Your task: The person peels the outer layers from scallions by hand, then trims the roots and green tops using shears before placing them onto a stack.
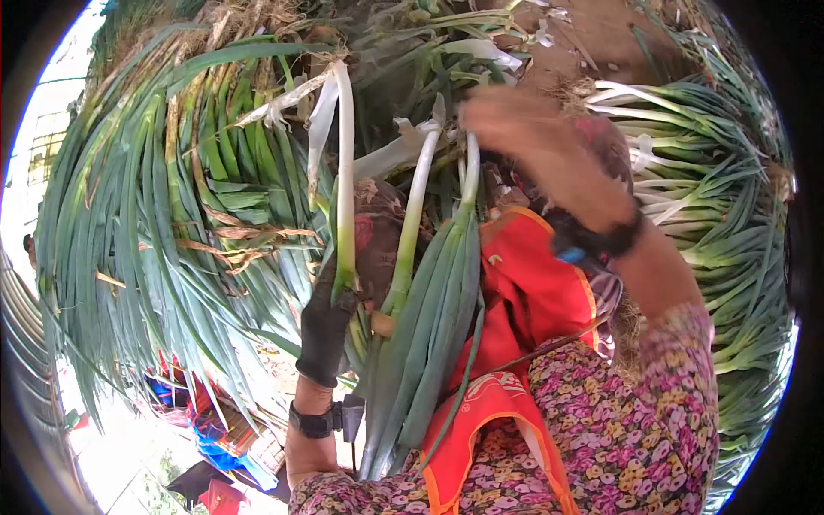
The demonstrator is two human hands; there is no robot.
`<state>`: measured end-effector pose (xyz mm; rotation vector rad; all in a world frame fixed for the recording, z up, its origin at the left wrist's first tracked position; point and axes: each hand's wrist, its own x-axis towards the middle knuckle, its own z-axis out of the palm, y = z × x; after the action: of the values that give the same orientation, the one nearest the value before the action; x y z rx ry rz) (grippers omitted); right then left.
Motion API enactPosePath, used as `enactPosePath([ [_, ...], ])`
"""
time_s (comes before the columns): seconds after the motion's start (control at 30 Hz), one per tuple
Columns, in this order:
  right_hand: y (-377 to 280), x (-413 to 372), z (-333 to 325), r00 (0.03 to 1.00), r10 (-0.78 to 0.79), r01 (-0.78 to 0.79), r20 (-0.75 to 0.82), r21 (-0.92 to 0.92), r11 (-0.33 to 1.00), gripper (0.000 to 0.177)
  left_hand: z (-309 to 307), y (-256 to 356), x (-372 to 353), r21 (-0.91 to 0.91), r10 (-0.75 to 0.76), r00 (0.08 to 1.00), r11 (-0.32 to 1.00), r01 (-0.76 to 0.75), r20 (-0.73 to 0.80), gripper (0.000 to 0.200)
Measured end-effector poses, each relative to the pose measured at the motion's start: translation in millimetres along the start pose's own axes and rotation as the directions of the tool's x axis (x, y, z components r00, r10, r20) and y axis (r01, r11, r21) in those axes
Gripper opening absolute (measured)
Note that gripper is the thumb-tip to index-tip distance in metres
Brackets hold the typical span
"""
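Observation:
My left hand (328, 330), in a dark glove with a bare fingertip showing, is wrapped round several green onions (421, 189) at the lower part of their stems. Their white ends point up and away from me, spread apart, while the long green leaves (429, 343) hang down over my forearm and lap. Thin pale skin (323, 129) hangs loose beside the leftmost stem (345, 154). My bare right hand (506, 124) is at the white tip of the rightmost stem, its fingers smeared by motion.
A large heap of green onions (129, 215) rises on the left. More onions (712, 197) lie in a row on the right, white ends inward. Peeled scraps (481, 51) and bare soil (592, 39) show ahead. A red apron (532, 266) covers part of my lap.

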<state>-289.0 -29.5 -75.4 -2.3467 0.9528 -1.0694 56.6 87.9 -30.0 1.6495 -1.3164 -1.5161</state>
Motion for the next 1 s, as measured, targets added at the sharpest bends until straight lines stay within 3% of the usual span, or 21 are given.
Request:
enactPosePath([
  [0.03,-0.4,21.8,35.5,0.948,0.302,-0.312,0.099,0.475,0.823,0.024,2.6,1.0,-2.7,0.08,0.047,0.999,0.996,-0.046,-0.009,0.058],
  [0.07,-17.9,43.6,63.5,0.722,0.605,-0.612,0.335,0.716,0.335,0.026,5.5,3.5,-2.3,0.131,0.05,0.999,0.99,-0.047,-0.015,0.057],
  [0.1,-19.1,62.5,90.2,0.584,0.659,-0.66,0.473,0.749,0.047,0.028,8.4,6.0,-1.7,0.181,0.052,0.998,0.982,-0.047,-0.021,0.055],
  [0.17,-19.8,92.0,126.4,0.468,0.658,-0.536,0.59,0.781,-0.32,0.037,7.8,8.9,-6.5,0.172,-0.15,0.989,0.974,0.145,0.017,0.054],
  [0.23,-28.4,106.8,128.0,0.48,0.664,-0.324,0.572,0.82,-0.472,0.037,7.2,11.1,-3.0,0.422,0.094,0.994,0.9,-0.109,0.057,0.055],
  [0.27,-32.3,106.0,119.2,0.485,0.694,-0.319,0.532,0.847,-0.426,0.036,6.8,11.5,-1.9,0.527,0.205,0.973,0.818,-0.229,0.105,0.055],
  [0.3,-34.9,102.8,108.1,0.572,0.681,-0.281,0.458,0.889,-0.362,0.035,8.4,13.9,3.1,0.474,0.142,0.983,0.862,-0.179,0.113,0.052],
  [0.37,-44.5,97.9,82.5,0.62,0.688,-0.32,0.378,0.922,-0.218,0.036,16.6,25.5,26.2,0.354,0.011,0.991,0.933,-0.058,0.132,0.046],
  [0.4,-46.9,94.9,73.1,0.628,0.698,-0.383,0.344,0.918,-0.107,0.039,22.5,34.6,39.2,0.388,-0.069,0.989,0.921,0.013,0.129,0.028],
  [0.43,-37.2,88.9,80.1,0.613,0.72,-0.368,0.325,0.924,-0.103,0.037,23.6,32.2,53.4,-0.061,-0.109,0.975,0.991,0.123,0.194,0.018],
  [0.5,-0.2,55.3,105.5,0.503,0.864,-0.487,0.007,0.829,0.276,0.027,28.7,26.7,93.7,-0.302,-0.126,0.958,0.931,0.204,0.258,0.021],
  [0.53,19.2,26.5,131.2,0.464,0.884,-0.528,-0.062,0.782,0.332,0.024,31.5,25.7,103.3,-0.284,-0.161,0.956,0.931,0.23,0.245,0.021],
  [0.6,20.9,9.6,142.9,0.274,0.96,-0.605,0.063,0.787,0.121,0.02,36.1,21.3,112.5,-0.245,-0.247,0.946,0.924,0.295,0.209,0.021],
  [0.67,11.2,-0.7,147.5,-0.028,0.893,-0.543,0.45,0.743,-0.391,0.02,41.1,13.1,117.2,-0.263,-0.287,0.931,0.902,0.342,0.224,0.02],
  [0.77,12.0,0.4,165.3,0.01,0.773,-0.289,0.634,0.742,-0.605,0.024,43.3,12.0,119.3,-0.198,-0.336,0.906,0.899,0.39,0.257,0.02],
  [0.83,15.5,5.2,163.5,0.134,0.827,-0.361,0.545,0.805,-0.472,0.025,43.8,17.9,115.6,-0.073,-0.329,0.906,0.931,0.359,0.266,0.023],
  [0.9,16.5,13.2,156.0,0.244,0.863,-0.352,0.443,0.869,-0.347,0.025,45.9,28.7,104.1,0.108,-0.292,0.918,0.956,0.273,0.268,0.028],
  [0.93,8.0,17.0,144.4,0.345,0.868,-0.274,0.357,0.923,-0.27,0.025,44.8,32.3,100.4,0.243,-0.242,0.921,0.955,0.17,0.306,0.034],
  [1.0,9.9,26.4,145.6,0.285,0.891,-0.327,0.352,0.91,-0.255,0.028,42.9,32.9,92.3,0.315,-0.222,0.921,0.942,0.117,0.321,0.035],
])
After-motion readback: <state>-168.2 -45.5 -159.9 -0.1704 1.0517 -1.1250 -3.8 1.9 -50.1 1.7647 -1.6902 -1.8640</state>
